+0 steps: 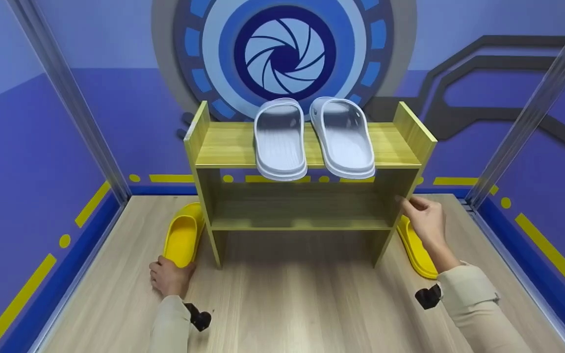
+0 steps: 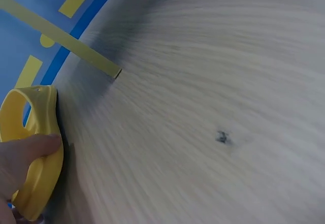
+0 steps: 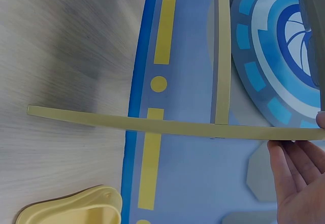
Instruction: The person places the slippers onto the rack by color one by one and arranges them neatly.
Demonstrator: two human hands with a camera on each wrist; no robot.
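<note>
My left hand [image 1: 170, 277] grips the heel end of a yellow clog [image 1: 182, 236] on the floor board, left of a small wooden shoe rack [image 1: 227, 147]. In the left wrist view the thumb [image 2: 38, 147] presses on the clog's side. At the rack's right side panel [image 3: 177, 128], my right hand [image 1: 427, 221] pinches the front edge, fingers outside and thumb tip inside. A second yellow clog [image 1: 417, 252] lies below that hand, partly hidden by the hand and forearm. Two pale grey clogs [image 1: 281, 147] [image 1: 345, 139] stand side by side on the top shelf, heels slightly over its front edge.
The rack's lower shelf [image 1: 302, 215] holds no shoes. Behind the rack stands a blue wall [image 1: 130, 113] with a round printed pattern. Metal posts [image 1: 74, 108] mark the two back corners. A small dark mark [image 2: 222, 137] shows on the floor board.
</note>
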